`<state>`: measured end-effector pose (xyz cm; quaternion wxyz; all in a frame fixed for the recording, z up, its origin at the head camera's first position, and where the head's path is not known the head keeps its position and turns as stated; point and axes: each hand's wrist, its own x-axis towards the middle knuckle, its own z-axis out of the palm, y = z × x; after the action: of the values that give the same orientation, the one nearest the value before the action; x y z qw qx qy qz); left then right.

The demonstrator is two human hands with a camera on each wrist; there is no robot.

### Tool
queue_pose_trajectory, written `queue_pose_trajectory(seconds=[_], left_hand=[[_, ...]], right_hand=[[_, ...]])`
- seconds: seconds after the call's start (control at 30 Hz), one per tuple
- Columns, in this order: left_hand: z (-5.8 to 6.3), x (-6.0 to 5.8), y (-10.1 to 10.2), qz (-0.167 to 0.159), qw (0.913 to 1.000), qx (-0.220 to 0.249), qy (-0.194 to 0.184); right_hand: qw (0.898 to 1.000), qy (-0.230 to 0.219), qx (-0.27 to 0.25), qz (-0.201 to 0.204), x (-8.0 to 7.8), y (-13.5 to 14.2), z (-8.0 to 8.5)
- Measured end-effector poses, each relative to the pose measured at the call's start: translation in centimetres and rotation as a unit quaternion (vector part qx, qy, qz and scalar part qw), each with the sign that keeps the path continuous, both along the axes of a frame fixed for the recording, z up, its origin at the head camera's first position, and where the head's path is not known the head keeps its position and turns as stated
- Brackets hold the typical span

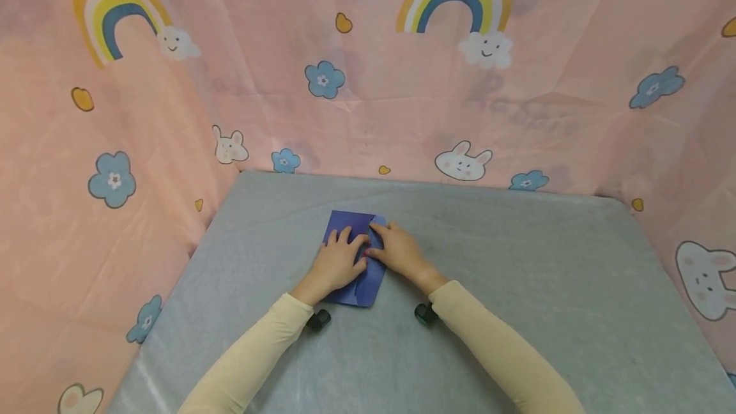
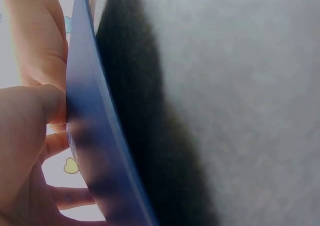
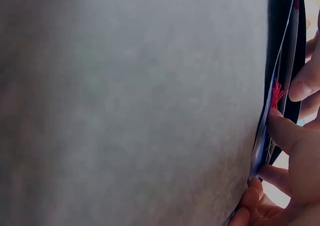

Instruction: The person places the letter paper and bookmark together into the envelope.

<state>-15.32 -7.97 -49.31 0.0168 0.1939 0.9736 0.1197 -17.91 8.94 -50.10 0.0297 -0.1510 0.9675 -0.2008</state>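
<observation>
A blue envelope [image 1: 349, 222] lies on the grey table in the head view, with its lighter flap [image 1: 372, 280] along the right side. My left hand [image 1: 338, 262] rests across the envelope's body, fingers spread. From the right, my right hand [image 1: 404, 253] pinches the flap, its thumb on the inner side and other fingers at the outer edge. In the right wrist view, a tuft of red thread [image 3: 277, 92] shows at the opening beside that thumb. What lies deeper inside is hidden. In the left wrist view, the envelope's edge [image 2: 92, 116] is lifted off the cloth.
A grey cloth [image 1: 517, 286] covers the table. Pink printed curtains [image 1: 391, 114] hang behind it and along both sides. Dark wrist devices [image 1: 425, 314] sit under both cuffs.
</observation>
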Motion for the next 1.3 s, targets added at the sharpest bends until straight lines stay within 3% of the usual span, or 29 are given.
queue_pose_trajectory(seconds=[1.3], left_hand=[[-0.09,-0.04,0.18,0.009,0.9999,-0.005,-0.013]], right_hand=[[0.996,-0.023,-0.053,-0.067,-0.96,-0.88,-0.31]])
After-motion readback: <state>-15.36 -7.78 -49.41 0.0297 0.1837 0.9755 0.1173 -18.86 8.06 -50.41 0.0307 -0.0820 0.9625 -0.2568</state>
